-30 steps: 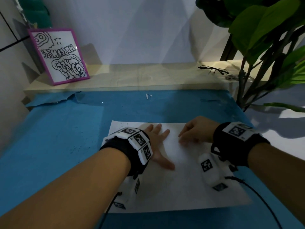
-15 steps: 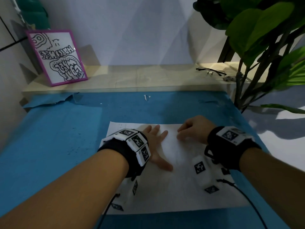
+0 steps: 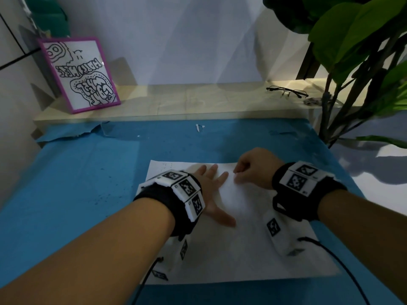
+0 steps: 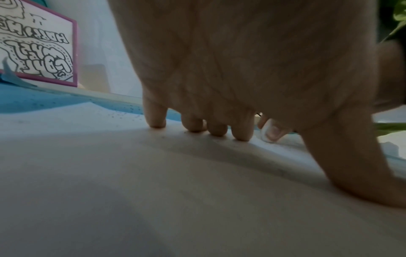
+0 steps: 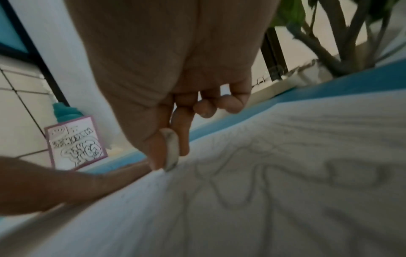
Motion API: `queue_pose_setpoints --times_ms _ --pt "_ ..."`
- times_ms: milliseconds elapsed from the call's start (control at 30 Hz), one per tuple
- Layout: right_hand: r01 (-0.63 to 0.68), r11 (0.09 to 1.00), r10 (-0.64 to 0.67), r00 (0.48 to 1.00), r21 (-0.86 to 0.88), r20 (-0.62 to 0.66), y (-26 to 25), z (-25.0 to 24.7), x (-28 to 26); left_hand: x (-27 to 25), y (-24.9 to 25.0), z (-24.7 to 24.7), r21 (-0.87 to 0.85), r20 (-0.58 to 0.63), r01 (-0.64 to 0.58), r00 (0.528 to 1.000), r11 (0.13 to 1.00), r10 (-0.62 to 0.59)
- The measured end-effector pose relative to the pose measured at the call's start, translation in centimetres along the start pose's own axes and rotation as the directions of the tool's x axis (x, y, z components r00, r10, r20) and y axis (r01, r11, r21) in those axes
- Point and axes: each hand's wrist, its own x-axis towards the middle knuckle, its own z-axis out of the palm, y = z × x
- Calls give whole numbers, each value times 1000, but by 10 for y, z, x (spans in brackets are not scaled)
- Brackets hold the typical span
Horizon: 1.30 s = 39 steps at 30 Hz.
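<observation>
A white sheet of paper (image 3: 242, 249) with faint pencil lines (image 5: 219, 187) lies on the blue table cover (image 3: 77, 183). My left hand (image 3: 212, 183) lies flat on the sheet with its fingers (image 4: 217, 129) spread and straight, pressing the paper (image 4: 153, 191) down. Just to its right, my right hand (image 3: 240, 172) has curled fingers. Its thumb and forefinger pinch a small white eraser (image 5: 172, 151) whose lower tip touches the paper (image 5: 285, 200). The same eraser (image 4: 269, 134) shows past my left fingers. In the head view the eraser is hidden by the hand.
A pale ledge (image 3: 176, 102) runs along the back wall. A purple-framed drawing (image 3: 79, 73) leans on it at the left, and glasses (image 3: 286, 92) lie at the right. A leafy plant (image 3: 352, 51) stands at the table's right. Wrist cables (image 3: 343, 267) trail over the paper.
My right hand has shifted slightly left over the paper, closer to the left fingertips. The left hand stays pressed flat in the same spot.
</observation>
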Motion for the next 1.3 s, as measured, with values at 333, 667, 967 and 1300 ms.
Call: queue_pose_setpoints --times_ms 333,667,967,1300 --pt "55 998 -51 995 -34 89 -11 6 1 1 -3 2 -13 -24 -18 1000 1000 18" --pt "-27 996 26 1000 87 9 1 8 -5 -2 1 -1 -6 -5 -3 1000 1000 3" --pt "-101 986 110 992 133 -63 15 7 -11 -1 -1 0 -9 -1 0 1000 1000 0" --pt "-5 151 525 848 989 -76 48 32 -38 -18 19 9 52 -55 -108 992 993 111"
